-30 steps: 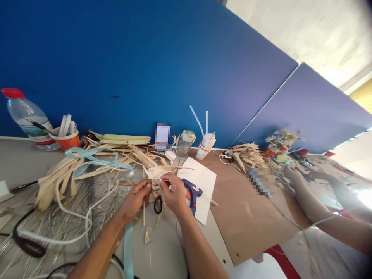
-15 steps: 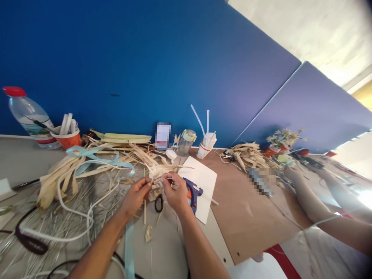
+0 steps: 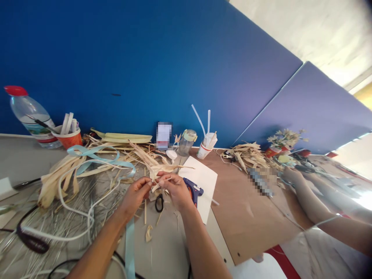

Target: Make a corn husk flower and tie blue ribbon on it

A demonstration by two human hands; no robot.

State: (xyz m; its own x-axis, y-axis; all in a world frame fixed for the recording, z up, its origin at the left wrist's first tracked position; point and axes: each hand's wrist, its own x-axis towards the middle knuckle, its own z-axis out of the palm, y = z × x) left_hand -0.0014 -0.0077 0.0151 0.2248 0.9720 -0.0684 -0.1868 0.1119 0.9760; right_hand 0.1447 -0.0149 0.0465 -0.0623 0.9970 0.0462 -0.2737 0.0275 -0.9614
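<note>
Near the middle of the table, my left hand (image 3: 138,192) pinches a small strip of dried corn husk (image 3: 156,187) between thumb and fingers. My right hand (image 3: 175,188) is closed on the same pale strip from the other side, fingertips close to the left ones. The strip's exact shape is partly hidden by the fingers. Just below the hands lies a pair of scissors, its black handle loop (image 3: 159,203) showing. A blue glue gun (image 3: 194,190) rests on a white sheet (image 3: 209,182), partly behind my right hand. Longer husk pieces (image 3: 145,155) spread behind the hands.
At left lie thin wires (image 3: 72,201), a white cord (image 3: 62,237) and light-blue ribbon (image 3: 113,155). A water bottle (image 3: 31,120), orange cup (image 3: 69,138), jar (image 3: 186,143) and white cup (image 3: 204,150) line the blue partition (image 3: 145,58). Another person's arms (image 3: 308,201) reach in at right.
My right hand has turned slightly, its fingers now lying more across the husk strip. My left hand stays nearly in place, and the view has shifted very slightly.
</note>
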